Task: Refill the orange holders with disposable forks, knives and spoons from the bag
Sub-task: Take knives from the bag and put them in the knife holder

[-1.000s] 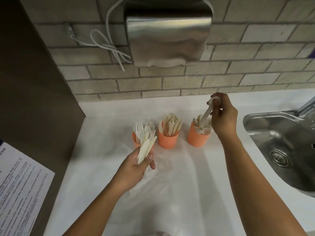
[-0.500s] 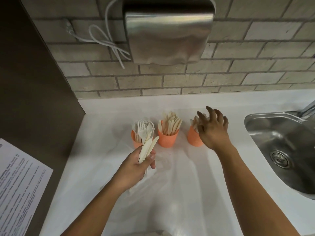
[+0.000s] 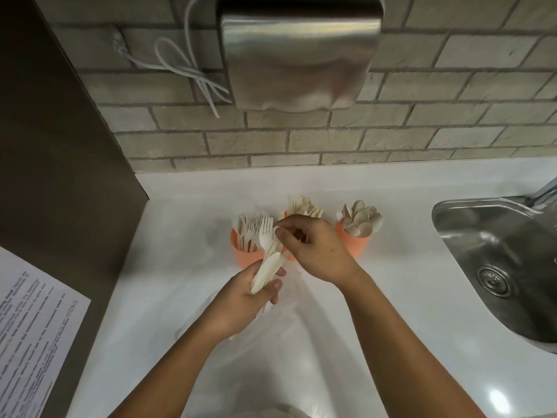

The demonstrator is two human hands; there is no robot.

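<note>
White bench (image 3: 391,297) below a brick wall (image 3: 301,140) carries the orange holders (image 3: 352,245) toward its back edge. Left hand (image 3: 241,300) fingers clamp a bundle of cutlery (image 3: 265,270) just before the fork holder (image 3: 241,256); right hand (image 3: 316,254) fingers pinch the top of one piece (image 3: 275,229). A snagged pull could spill neighbours onto the bag (image 3: 286,336).

Soft, even light falls from above. Glare spots sit on the counter (image 3: 187,212) near its front edge and on the bag (image 3: 265,351); the dryer (image 3: 298,55) gleams. Brick lines (image 3: 452,86) bow at the edges.
</note>
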